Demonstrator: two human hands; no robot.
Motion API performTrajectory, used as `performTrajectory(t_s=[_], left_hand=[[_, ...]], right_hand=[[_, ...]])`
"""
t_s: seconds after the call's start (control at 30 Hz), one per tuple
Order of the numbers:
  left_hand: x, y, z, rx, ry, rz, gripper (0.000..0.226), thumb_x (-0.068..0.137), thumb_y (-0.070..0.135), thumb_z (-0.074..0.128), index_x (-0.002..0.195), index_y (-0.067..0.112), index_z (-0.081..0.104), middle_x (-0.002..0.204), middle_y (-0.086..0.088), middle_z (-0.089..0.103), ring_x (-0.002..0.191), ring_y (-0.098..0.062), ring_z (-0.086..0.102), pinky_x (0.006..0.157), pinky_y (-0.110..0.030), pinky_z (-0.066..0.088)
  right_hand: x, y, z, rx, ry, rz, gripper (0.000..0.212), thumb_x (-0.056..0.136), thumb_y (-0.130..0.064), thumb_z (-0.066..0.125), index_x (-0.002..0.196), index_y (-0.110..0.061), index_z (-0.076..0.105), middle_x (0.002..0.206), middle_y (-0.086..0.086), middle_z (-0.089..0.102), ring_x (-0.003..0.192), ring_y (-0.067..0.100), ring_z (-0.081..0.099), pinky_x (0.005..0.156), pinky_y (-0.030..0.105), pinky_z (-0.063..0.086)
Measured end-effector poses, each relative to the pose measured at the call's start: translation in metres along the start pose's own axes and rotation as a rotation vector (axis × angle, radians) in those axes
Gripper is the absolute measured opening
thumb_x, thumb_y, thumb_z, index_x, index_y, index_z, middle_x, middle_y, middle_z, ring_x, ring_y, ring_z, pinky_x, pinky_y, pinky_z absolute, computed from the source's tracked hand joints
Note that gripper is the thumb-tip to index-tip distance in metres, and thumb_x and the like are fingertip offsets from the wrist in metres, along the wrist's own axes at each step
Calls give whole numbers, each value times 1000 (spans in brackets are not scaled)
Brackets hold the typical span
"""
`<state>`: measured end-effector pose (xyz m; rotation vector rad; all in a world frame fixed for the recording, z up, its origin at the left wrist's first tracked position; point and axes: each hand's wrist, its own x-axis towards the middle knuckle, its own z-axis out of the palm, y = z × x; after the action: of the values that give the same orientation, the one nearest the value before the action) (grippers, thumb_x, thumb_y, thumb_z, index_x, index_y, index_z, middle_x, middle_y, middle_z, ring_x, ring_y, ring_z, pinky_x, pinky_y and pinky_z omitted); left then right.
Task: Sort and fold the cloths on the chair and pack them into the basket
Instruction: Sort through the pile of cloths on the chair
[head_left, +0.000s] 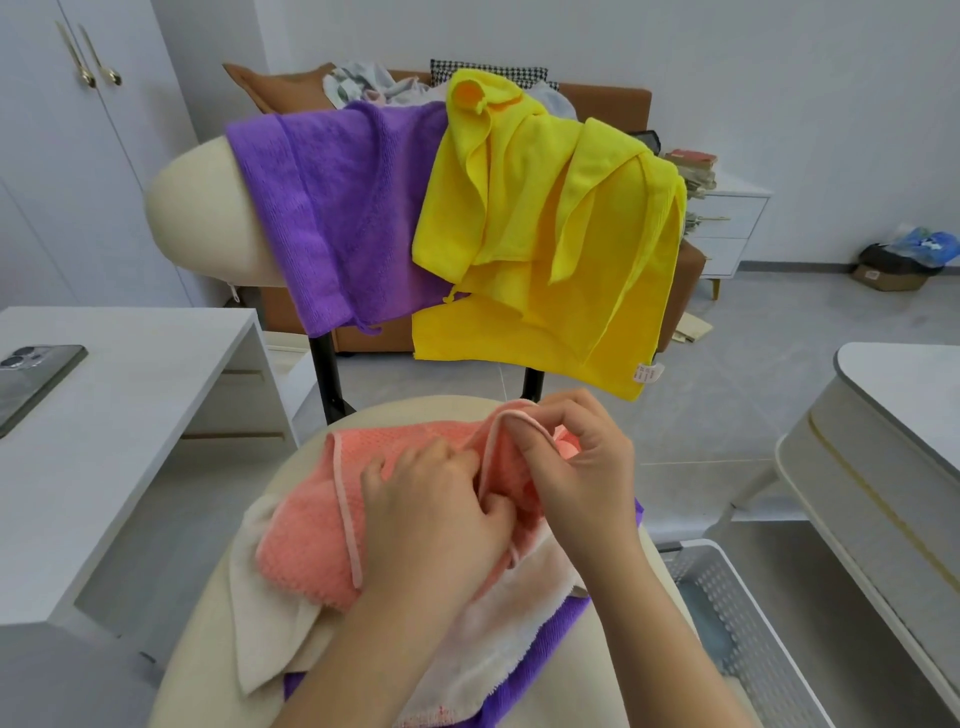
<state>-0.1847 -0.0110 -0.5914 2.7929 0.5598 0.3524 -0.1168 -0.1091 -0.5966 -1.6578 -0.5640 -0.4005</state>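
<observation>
A pink waffle cloth (311, 540) lies on the cream chair seat (208, 634), on top of a cream cloth (265, 623) and a purple cloth (540, 649). My left hand (431, 514) presses on the pink cloth and grips a fold near its middle. My right hand (576, 462) pinches the cloth's raised edge between thumb and fingers. Over the chair backrest (197, 208) hang a purple towel (332, 208) and yellow cloths (550, 249). The white perforated basket (737, 613) stands on the floor at the lower right of the seat.
A white desk (130, 415) with a phone (31, 379) stands at the left. A white table (898, 415) is at the right. Behind the chair are a brown sofa (613, 98) with cushions and clothes and a white cabinet (727, 228).
</observation>
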Motion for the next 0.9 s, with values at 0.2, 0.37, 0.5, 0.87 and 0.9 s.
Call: performTrajectory(t_s=[0.2,0.37,0.5,0.87,0.9], left_hand=[[7,-6,-15,115,56,-69,13,84,32,39,76,29,49,92,9,57,100,-16,52,106,-47,21],[14,0,-53,208,184,-38,21,83,29,43,82,22,63,78,4,57,93,-22,54,110,-55,18],[19,7,-103,201,386,35,21,79,25,49,84,17,68,83,-1,65,89,-28,56,108,-57,17],[0,20,-228,257,431,129,16,83,26,45,72,23,57,72,7,49,86,-17,52,109,-48,17],[-1,16,-231,236,426,143,17,83,26,46,69,22,55,69,7,48,82,-17,50,106,-45,22]], right_hand=[[10,-9,-8,25,41,-1,14,79,-5,74,68,-12,68,76,1,60,73,5,55,68,12,41],[27,-45,-15,29,86,-79,14,79,-8,74,68,-12,68,75,1,59,71,2,53,66,13,41],[49,-94,-28,74,167,-130,21,81,-15,73,66,-26,65,74,-7,60,74,8,57,72,27,47],[81,-249,-76,184,226,-266,22,82,-17,72,64,-28,65,75,-13,61,75,0,58,72,12,44],[82,-255,-80,178,231,-270,23,82,-17,72,63,-28,65,73,-14,59,72,-2,57,70,11,42]])
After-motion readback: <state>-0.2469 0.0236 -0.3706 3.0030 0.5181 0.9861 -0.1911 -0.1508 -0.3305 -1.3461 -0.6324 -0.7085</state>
